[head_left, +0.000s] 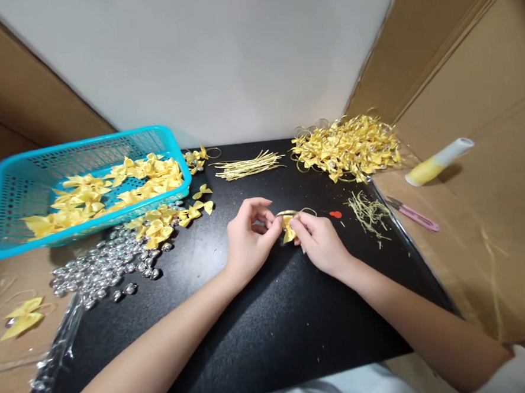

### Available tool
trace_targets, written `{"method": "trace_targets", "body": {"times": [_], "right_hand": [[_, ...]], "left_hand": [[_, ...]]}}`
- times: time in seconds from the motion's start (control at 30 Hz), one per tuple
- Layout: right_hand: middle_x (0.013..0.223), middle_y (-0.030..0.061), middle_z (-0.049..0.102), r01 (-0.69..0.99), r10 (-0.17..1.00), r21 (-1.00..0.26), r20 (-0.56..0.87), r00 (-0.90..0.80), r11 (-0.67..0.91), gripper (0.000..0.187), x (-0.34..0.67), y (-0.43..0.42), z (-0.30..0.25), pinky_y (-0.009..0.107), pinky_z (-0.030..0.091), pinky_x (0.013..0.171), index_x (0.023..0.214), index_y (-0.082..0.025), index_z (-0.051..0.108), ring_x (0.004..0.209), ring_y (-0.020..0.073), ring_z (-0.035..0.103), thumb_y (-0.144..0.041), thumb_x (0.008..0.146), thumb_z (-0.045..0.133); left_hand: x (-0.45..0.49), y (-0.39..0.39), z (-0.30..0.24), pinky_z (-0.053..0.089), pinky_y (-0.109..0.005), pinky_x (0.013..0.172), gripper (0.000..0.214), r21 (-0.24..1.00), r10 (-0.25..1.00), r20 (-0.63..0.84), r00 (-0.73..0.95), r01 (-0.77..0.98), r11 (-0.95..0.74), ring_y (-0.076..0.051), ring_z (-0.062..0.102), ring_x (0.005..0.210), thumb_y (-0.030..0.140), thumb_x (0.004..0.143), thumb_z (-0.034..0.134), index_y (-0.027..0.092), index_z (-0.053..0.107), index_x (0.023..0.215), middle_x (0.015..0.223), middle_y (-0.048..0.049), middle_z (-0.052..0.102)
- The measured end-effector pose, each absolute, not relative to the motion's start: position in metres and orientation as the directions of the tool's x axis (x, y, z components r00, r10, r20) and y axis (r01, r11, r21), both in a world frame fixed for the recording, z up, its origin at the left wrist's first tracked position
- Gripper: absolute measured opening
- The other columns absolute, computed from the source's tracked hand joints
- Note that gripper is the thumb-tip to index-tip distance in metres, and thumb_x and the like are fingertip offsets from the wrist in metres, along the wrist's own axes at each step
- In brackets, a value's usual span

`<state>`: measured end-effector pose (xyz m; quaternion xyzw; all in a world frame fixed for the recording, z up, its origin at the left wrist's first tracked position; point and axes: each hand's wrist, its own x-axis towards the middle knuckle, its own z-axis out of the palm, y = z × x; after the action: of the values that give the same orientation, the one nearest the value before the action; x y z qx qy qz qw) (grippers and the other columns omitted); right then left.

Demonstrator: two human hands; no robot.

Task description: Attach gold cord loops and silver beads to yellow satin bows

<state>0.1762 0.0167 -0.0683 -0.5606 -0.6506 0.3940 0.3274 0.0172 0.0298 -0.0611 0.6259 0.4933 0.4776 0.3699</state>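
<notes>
My left hand (pixel 248 242) and my right hand (pixel 319 242) meet over the middle of a black mat (pixel 261 327). Both pinch one small yellow ribbon bow (pixel 288 226) between fingertips, with a thin gold cord looping off it to the right. Loose yellow bows (pixel 175 216) lie to the left of my left hand. A bundle of gold cords (pixel 248 166) lies straight ahead at the mat's far edge.
A blue plastic basket (pixel 4 194) holding yellow bows stands at the left. Silver beads (pixel 106 265) spread below it. A heap of finished bows (pixel 346 147) sits at the back right, cord scraps (pixel 369 212), pink scissors (pixel 415 215) and a yellow-white tube (pixel 438 162) further right. Cardboard walls enclose both sides.
</notes>
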Motion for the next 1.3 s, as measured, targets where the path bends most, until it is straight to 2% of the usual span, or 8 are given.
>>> {"method": "trace_targets", "body": {"times": [0.1,0.2,0.3,0.43,0.6,0.97,1.2,1.3], "right_hand": [[0.073,0.0059,0.065,0.7,0.885,-0.548,0.358,-0.297,0.457,0.033,0.183,0.015,-0.066,0.027,0.043,0.062,0.079,-0.017,0.061,0.066,0.016,0.06,-0.027,0.099,0.036],[0.079,0.0075,0.068,0.726,0.773,-0.322,0.45,-0.447,0.608,0.033,0.188,0.016,-0.062,0.028,0.045,0.068,0.086,-0.017,0.066,0.073,0.0178,0.062,-0.023,0.101,0.037],[0.087,0.0074,0.071,0.721,0.708,-0.247,0.545,-0.449,0.647,0.024,0.187,0.013,-0.059,0.03,0.046,0.073,0.092,-0.018,0.068,0.077,0.0184,0.063,-0.022,0.098,0.044],[0.078,0.0064,0.069,0.759,0.702,-0.305,0.66,-0.267,0.575,0.013,0.18,0.0,-0.055,0.031,0.047,0.072,0.083,-0.019,0.064,0.074,0.0187,0.061,-0.024,0.092,0.056],[0.067,0.0014,0.064,0.757,0.801,-0.42,0.555,-0.223,0.501,0.013,0.171,-0.007,-0.055,0.028,0.041,0.06,0.084,-0.018,0.061,0.059,0.0149,0.057,-0.029,0.088,0.057],[0.062,-0.0014,0.06,0.75,0.875,-0.471,0.374,-0.307,0.465,0.019,0.179,-0.001,-0.061,0.029,0.036,0.064,0.077,-0.018,0.056,0.056,0.0136,0.053,-0.018,0.091,0.044],[0.055,-0.0032,0.052,0.68,0.787,-0.436,0.502,-0.359,0.589,0.027,0.177,0.001,-0.067,0.027,0.035,0.062,0.063,-0.019,0.05,0.052,0.0116,0.047,-0.014,0.09,0.048],[0.053,-0.0034,0.049,0.656,0.751,-0.418,0.547,-0.371,0.628,0.03,0.176,0.001,-0.07,0.027,0.034,0.06,0.06,-0.02,0.046,0.051,0.0114,0.045,-0.015,0.089,0.049]], "left_hand": [[0.011,0.029,-0.058,0.04,-0.018,0.049,0.016,0.931,0.972,0.12,0.202,0.317,-0.181,-0.009,0.051,0.055,0.029,0.083,0.061,0.019,0.05,0.087,0.063,0.0056,0.052],[0.002,0.026,-0.057,0.035,-0.021,0.05,0.026,0.872,0.906,0.063,0.418,0.419,-0.254,-0.009,0.044,0.052,0.035,0.092,0.051,0.018,0.049,0.072,0.058,0.0049,0.048],[-0.001,0.02,-0.058,0.033,-0.022,0.053,0.033,0.823,0.877,0.113,0.468,0.45,-0.346,-0.009,0.042,0.053,0.033,0.097,0.042,0.018,0.047,0.068,0.057,0.0046,0.045],[0.002,0.013,-0.062,0.031,-0.022,0.053,0.032,0.812,0.903,0.213,0.372,0.447,-0.376,-0.009,0.041,0.051,0.028,0.097,0.041,0.019,0.044,0.066,0.056,0.0049,0.043],[0.004,0.008,-0.068,0.033,-0.021,0.053,0.026,0.788,0.876,0.301,0.378,0.418,-0.451,-0.009,0.043,0.052,0.023,0.096,0.042,0.019,0.046,0.071,0.059,0.0049,0.044],[-0.002,0.011,-0.072,0.036,-0.023,0.057,0.023,0.662,0.748,0.318,0.583,0.429,-0.615,-0.012,0.046,0.058,0.02,0.096,0.041,0.018,0.05,0.074,0.064,0.0016,0.049],[-0.006,0.014,-0.069,0.038,-0.027,0.062,0.048,0.81,0.751,0.273,0.602,0.277,-0.517,-0.015,0.05,0.064,0.048,0.1,0.025,0.017,0.055,0.077,0.068,-0.0015,0.053],[-0.005,0.015,-0.067,0.038,-0.026,0.061,0.041,0.808,0.783,0.206,0.588,0.349,-0.474,-0.014,0.05,0.062,0.047,0.097,0.04,0.017,0.057,0.074,0.066,-0.0008,0.055]]}}
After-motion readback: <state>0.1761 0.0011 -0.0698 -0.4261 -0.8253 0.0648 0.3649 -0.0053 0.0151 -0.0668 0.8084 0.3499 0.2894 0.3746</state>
